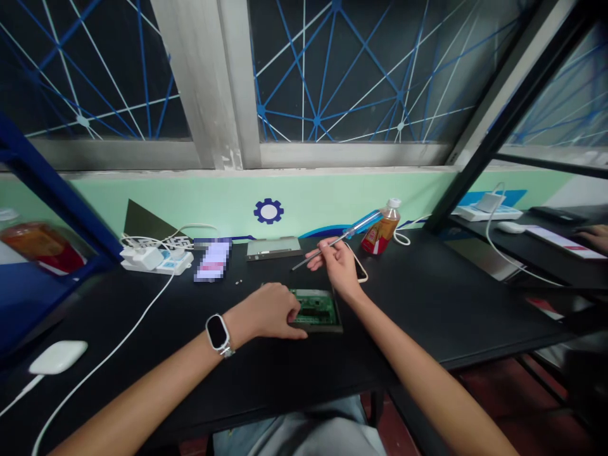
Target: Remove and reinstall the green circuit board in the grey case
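Note:
A green circuit board [317, 309] lies in a shallow metal case [327, 329] on the black desk. My left hand [272, 310], with a watch on its wrist, is closed on the left side of the case; its fingers hide that end. Above the board's far right corner, my right hand [339, 263] pinches a screwdriver [365, 223] by its shaft. Its clear blue handle points up and right, and its tip slants down to the left, off the board. Behind, a flat metal cover [274, 248] rests by the wall, and tiny screws [238, 282] sit left of it.
On the left are a lit phone [213, 259], a power strip [175, 261], a white cable and a white charging puck or case [58, 358]. A drink bottle [381, 228] stands behind my right hand. Another person's hand [596, 237] shows at the neighbouring desk.

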### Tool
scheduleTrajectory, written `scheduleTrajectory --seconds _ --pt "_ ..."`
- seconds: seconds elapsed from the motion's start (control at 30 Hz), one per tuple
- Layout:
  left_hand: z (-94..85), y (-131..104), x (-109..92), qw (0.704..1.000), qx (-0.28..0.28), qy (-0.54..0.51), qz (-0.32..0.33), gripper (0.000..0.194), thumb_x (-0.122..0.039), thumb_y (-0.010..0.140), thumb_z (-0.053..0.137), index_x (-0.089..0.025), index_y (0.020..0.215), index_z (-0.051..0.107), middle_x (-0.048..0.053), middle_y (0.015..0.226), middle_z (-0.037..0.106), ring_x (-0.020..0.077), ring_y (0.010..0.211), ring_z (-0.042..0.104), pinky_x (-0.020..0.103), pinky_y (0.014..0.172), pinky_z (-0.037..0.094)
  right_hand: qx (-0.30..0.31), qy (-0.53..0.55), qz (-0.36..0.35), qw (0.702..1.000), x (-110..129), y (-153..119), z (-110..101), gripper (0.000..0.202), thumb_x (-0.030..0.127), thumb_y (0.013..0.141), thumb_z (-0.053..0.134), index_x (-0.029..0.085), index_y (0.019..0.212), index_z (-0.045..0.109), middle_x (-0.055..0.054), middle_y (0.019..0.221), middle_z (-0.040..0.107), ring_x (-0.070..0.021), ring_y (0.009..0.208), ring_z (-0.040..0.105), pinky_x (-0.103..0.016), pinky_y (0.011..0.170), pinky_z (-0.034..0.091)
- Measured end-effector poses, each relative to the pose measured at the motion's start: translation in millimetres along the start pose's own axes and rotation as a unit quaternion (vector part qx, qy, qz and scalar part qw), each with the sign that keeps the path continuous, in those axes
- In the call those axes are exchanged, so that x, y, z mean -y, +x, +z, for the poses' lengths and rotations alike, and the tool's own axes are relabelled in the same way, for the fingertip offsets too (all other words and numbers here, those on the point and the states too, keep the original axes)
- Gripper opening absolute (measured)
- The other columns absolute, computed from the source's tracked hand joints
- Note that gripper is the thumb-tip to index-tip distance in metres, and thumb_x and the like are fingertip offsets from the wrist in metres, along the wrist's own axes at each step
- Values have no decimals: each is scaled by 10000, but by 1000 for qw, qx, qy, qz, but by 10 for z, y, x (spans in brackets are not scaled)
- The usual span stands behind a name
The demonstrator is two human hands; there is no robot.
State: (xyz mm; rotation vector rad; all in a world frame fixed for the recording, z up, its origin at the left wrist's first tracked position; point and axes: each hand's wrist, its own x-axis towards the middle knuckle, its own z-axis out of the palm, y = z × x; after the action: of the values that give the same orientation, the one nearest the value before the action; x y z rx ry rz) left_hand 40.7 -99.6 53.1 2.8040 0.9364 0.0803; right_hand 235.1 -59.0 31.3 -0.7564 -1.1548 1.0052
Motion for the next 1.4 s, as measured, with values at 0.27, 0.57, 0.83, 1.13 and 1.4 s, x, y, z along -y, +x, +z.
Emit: scheduleTrajectory --seconds 0.27,0.57,0.83,1.13,1.4 --pt "270 448 -95 988 -75 -53 -123 524 -529 892 569 -190 492 588 35 502 572 171 513 554 282 524 272 -15 -86 -44 995 41 79 -189 383 560 902 617 215 1019 497 -7 707 723 -150 523 693 -244 493 566" --pt "325 431 629 944 -306 -115 -55 233 -279 954 553 -210 1122 699 98 1163 649 242 1108 605 356 943 470 30 -237 -75 968 23 90 -186 332 534 968 521 208 1021 552 -2 664 674 -141 495 647 -230 469 510" --pt "434 250 756 954 -262 -101 -106 264 -229 979 519 -241 1096 755 61 979 694 207 917 669 310 850 497 102 -333 -98 932 -91 160 50 281 466 1004 471 209 1023 582 -6 701 670 -140 514 650 -240 550 501" --pt "380 117 786 955 -243 -106 -132 309 -203 966 515 -260 1144 760 68 949 695 210 899 672 316 861 500 166 -394 -136 894 -171 328 351 246 372 1031 431 218 1105 607 -5 674 654 -166 610 659 -236 603 462" --pt "420 137 835 954 -242 -112 -139 298 -214 960 520 -249 1126 765 73 968 702 214 923 669 333 890 501 157 -399 -137 893 -174 309 334 267 362 1032 434 198 1153 607 -7 680 648 -163 616 658 -234 617 462"
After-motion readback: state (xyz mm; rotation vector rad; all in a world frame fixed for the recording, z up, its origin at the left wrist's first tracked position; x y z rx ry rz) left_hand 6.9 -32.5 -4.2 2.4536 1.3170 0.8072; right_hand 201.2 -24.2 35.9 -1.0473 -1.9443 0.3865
